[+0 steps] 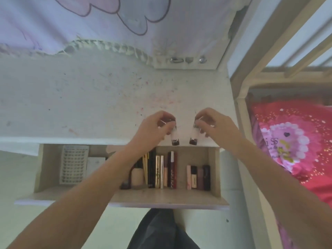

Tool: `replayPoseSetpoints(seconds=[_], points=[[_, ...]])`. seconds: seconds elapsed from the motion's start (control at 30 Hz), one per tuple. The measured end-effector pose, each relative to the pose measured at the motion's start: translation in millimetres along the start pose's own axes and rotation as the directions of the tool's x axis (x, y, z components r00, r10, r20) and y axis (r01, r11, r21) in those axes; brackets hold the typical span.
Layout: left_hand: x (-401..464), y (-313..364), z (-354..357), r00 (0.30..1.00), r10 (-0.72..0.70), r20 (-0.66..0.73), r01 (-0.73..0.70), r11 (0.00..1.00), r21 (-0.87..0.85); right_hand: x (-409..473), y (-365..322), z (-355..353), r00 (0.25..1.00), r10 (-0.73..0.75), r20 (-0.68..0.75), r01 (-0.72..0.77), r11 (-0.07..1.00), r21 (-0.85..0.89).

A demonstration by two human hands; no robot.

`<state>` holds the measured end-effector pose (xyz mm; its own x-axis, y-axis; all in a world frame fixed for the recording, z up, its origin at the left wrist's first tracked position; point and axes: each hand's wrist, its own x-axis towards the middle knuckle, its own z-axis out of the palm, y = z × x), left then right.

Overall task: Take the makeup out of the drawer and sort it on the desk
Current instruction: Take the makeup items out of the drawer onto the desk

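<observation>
Overhead, left hand (158,125) and right hand (212,123) each pinching 1 small clear tube (174,136), dark-capped, above open drawer (213,164)

Matt, stained desk (89,97) (pale laminate); drawer (161,196) of wood-grain board.

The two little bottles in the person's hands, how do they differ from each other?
The left bottle is pinched by the left hand and leans with its dark end toward the right; the right bottle, pinched by the right hand, leans the opposite way, mirroring it. The left bottle sits nearer the desk's middle, the right one nearer its side edge. Both look alike: small, pale-bodied, dark end pointing toward the open drawer.
</observation>
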<state>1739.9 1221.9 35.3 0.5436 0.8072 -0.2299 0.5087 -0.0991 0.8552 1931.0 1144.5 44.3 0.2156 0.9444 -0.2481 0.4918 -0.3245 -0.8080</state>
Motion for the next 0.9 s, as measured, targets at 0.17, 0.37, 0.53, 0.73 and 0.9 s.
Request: replayPoseSetpoints(seconds=[0.17, 0.37, 0.53, 0.73, 0.9], points=[[94.0, 12.2, -13.4, 0.995, -0.007, -0.1, 0.012, 0.999, 0.044, 87.0, -9.7, -3.8, 0.994, 0.031, -0.1, -0.035, 0.999, -0.036], [138.2, -3.7, 1.0, 0.992, -0.024, -0.124, 0.043, 0.988, 0.149, 130.5, -0.2, 14.8, 0.988, -0.041, -0.151, 0.004, 0.971, -0.237], [137.0, -8.8, 7.1, 0.989, -0.041, -0.144, 0.06, 0.99, 0.128, 129.6, 4.4, 16.7, 0.985, -0.013, -0.175, -0.024, 0.978, -0.208], [30.8, -16.0, 8.2, 0.97, 0.121, -0.209, -0.111, 0.992, 0.062, 28.9, 7.0, 8.5, 0.983, 0.009, -0.181, -0.006, 1.0, 0.021], [-35.5, -70.1, 66.4, 0.947, -0.014, 0.322, -0.13, 0.897, 0.422, -44.8, 70.9, 56.0, 0.995, 0.074, 0.069, -0.056, 0.971, -0.23]])
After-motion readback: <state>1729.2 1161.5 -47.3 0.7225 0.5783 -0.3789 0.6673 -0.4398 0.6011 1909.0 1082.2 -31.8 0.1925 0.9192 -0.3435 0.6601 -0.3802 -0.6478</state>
